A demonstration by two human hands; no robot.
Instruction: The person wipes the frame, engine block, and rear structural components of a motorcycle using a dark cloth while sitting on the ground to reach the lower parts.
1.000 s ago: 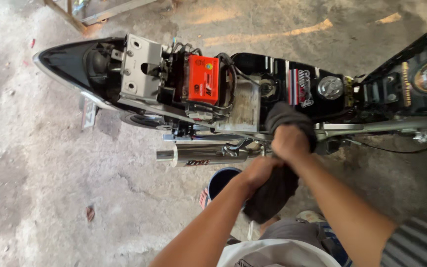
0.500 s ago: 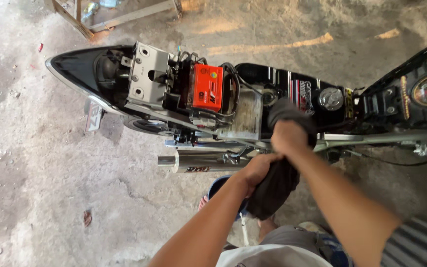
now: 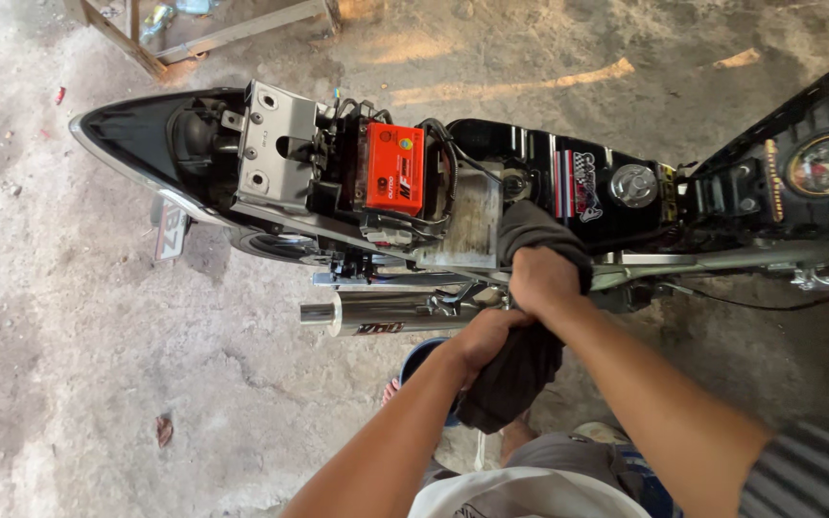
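Head view: the right hand, at centre frame, was closed in a fist around the upper part of a dark grey rag, which bulged above the knuckles against the side of the motorcycle. The left hand, just below and touching the right, was clenched on the same rag, whose loose end hung down toward lower centre. An orange battery sat exposed in the frame, upper centre. A chrome exhaust pipe lay left of the hands, above a blue bucket.
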